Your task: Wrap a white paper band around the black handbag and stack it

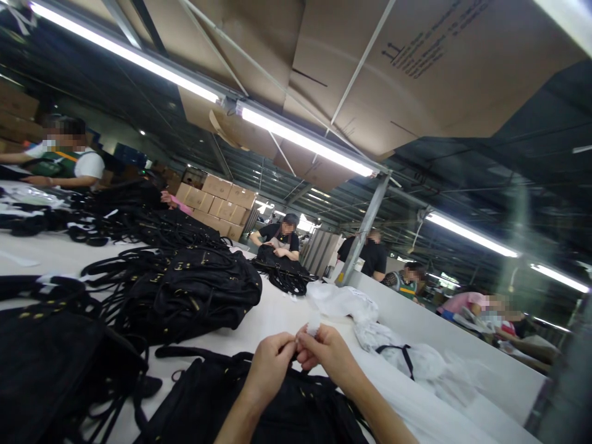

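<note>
My left hand and my right hand meet above a black handbag that lies on the white table right below them. Both hands have their fingers pinched together on a small white piece, which looks like paper or a tag. The fingertips of the two hands touch each other. The piece sticks up a little above my right thumb.
Piles of black handbags with straps and gold fittings cover the table to the left. White plastic wrapping lies to the right. Several other people work at the far end and along both sides. Cardboard boxes are stacked behind.
</note>
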Tool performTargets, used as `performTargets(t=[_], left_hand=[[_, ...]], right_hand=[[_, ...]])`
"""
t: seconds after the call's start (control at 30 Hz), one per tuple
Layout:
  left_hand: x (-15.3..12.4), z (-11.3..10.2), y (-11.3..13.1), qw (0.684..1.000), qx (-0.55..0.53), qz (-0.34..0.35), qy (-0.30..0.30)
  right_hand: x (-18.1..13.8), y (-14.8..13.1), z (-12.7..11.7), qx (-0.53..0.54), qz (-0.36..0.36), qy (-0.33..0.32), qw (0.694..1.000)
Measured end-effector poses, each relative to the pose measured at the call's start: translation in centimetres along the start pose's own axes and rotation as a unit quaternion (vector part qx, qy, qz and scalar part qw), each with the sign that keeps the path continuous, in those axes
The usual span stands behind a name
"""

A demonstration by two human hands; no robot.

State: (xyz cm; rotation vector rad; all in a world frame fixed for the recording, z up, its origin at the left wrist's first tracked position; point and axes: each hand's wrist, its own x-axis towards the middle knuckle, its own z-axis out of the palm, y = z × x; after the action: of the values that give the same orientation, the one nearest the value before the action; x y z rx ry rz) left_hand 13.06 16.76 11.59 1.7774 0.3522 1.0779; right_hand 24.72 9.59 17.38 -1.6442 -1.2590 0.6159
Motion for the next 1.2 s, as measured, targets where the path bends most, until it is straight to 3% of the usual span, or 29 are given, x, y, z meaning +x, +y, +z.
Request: performTargets(t=[0.13, 0.37, 0.6, 0.73, 0.87, 1.2], left_hand=[[0.1, 0.4, -0.8, 0.999, -0.051, -0.001, -0.012], [0.3, 0.8, -0.9, 0.994, -0.105, -0.008, 0.007], [0.1, 1.7, -1.0, 0.988, -0.138, -0.024, 0.071], [0.1, 1.8, -1.0, 0.982, -0.152, -0.029, 0.112], [0.1, 1.8, -1.1, 0.98, -0.135, -0.022, 0.148], [-0.2, 1.6, -0.7, 0.983, -0.075, 0.0, 0.166]], right_hand=[[-0.6, 0.0, -0.2, 0.055, 0.018, 0.025, 0.998], [-1.3, -0.3, -0.3, 0.149, 0.031, 0.01, 0.988], [-2.0, 0.1, 0.4, 0.262, 0.003, 0.084, 0.961], [-2.6, 0.1, 0.3, 0.173, 0.031, 0.035, 0.984], [-2.9, -0.1, 0.5, 0.075, 0.064, 0.047, 0.994], [-3.0, -0.3, 1.6, 0.044, 0.081, 0.072, 0.993]])
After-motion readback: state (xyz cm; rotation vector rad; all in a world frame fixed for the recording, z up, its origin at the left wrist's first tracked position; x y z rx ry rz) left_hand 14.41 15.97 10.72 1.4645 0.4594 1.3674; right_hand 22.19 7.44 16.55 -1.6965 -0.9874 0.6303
